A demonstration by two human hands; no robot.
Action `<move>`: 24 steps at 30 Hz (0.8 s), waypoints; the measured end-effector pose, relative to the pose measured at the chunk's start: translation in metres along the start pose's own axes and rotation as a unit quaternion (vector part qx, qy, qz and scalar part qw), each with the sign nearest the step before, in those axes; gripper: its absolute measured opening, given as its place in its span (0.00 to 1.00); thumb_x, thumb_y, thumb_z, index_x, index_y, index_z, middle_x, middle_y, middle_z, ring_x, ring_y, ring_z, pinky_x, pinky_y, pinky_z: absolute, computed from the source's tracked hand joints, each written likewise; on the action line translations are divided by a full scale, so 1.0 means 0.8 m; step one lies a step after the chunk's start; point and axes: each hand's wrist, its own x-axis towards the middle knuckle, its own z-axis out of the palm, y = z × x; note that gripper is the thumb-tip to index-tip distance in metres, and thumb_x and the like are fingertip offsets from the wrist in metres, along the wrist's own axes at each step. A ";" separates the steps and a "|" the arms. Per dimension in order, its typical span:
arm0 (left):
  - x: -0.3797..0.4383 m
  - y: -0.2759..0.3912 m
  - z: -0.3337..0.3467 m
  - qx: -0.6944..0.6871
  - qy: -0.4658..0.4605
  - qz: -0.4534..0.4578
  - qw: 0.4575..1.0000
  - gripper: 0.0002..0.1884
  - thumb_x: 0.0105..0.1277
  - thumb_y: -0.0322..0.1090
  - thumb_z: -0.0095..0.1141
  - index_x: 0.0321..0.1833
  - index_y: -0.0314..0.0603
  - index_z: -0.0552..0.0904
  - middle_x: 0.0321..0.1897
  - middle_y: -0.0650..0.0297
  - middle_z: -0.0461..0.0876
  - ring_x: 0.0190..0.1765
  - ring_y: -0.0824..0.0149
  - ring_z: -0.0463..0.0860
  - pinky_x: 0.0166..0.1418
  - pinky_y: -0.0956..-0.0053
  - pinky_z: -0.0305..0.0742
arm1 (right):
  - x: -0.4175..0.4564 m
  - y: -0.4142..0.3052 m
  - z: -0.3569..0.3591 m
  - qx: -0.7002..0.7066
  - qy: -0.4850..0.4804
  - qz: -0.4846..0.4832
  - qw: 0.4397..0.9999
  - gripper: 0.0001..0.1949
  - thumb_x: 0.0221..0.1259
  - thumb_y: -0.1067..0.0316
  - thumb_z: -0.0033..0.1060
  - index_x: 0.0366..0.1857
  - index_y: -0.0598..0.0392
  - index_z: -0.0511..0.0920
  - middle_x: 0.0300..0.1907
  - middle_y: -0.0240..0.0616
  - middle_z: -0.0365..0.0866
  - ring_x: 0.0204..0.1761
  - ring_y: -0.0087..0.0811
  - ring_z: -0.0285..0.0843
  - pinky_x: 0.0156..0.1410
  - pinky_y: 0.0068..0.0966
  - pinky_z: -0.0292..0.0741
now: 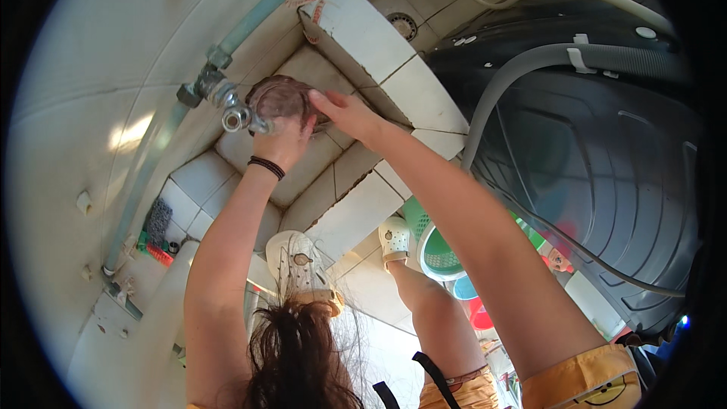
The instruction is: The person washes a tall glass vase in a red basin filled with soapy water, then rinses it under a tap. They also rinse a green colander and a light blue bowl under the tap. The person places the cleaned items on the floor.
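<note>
Below a metal tap [235,117], a wet, dark, glossy round thing [281,99] is in my hands; it looks like a translucent brownish bowl or lid, though its exact kind is unclear. My left hand [284,135] holds it from the near side, right under the spout, with a dark braided band on the wrist. On its right edge rest the thumb and fingers of my right hand [339,111]. Water seems to run over the thing and my left hand. Beneath lies a tiled basin [318,167] with raised tiled walls.
A teal pipe [255,5] runs along the left wall. To the right stand a dark appliance panel [545,165] and a grey corrugated hose [500,91]. A floor drain [402,25] lies beyond the basin. Nearer are a green perforated basket [440,247] and a scrubbing brush [159,253].
</note>
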 end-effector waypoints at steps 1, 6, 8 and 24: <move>0.007 -0.002 -0.007 -0.008 0.028 -0.019 0.999 0.22 0.64 0.50 0.48 0.22 0.39 0.80 0.18 0.51 0.79 0.26 0.52 0.81 0.33 0.58 0.75 | -0.009 -0.001 -0.006 0.030 0.000 0.041 0.999 0.42 0.57 0.33 0.46 0.64 0.63 0.61 0.64 0.48 0.63 0.65 0.41 0.60 0.68 0.33 0.57; -0.012 -0.022 -0.021 -0.157 0.078 -0.112 0.978 0.11 0.61 0.37 0.56 0.31 0.33 0.78 0.22 0.55 0.80 0.26 0.58 0.82 0.32 0.66 0.76 | -0.033 0.030 -0.027 0.095 -0.039 0.115 0.988 0.46 0.60 0.31 0.38 0.69 0.63 0.47 0.72 0.44 0.47 0.73 0.37 0.43 0.74 0.32 0.44; -0.050 -0.040 -0.008 -0.632 0.051 -0.218 0.742 0.12 0.64 0.37 0.55 0.36 0.31 0.78 0.27 0.56 0.81 0.28 0.63 0.83 0.33 0.73 0.78 | -0.033 0.049 -0.015 0.084 0.009 0.113 0.990 0.46 0.60 0.32 0.38 0.70 0.60 0.43 0.73 0.43 0.43 0.74 0.36 0.39 0.74 0.33 0.42; -0.170 -0.027 -0.119 -0.617 0.191 -0.440 0.624 0.21 0.65 0.47 0.55 0.28 0.30 0.77 0.23 0.49 0.82 0.27 0.60 0.84 0.35 0.69 0.80 | -0.031 0.015 0.004 0.272 -0.038 0.099 0.956 0.37 0.48 0.36 0.60 0.55 0.57 0.72 0.53 0.42 0.72 0.52 0.35 0.72 0.57 0.39 0.70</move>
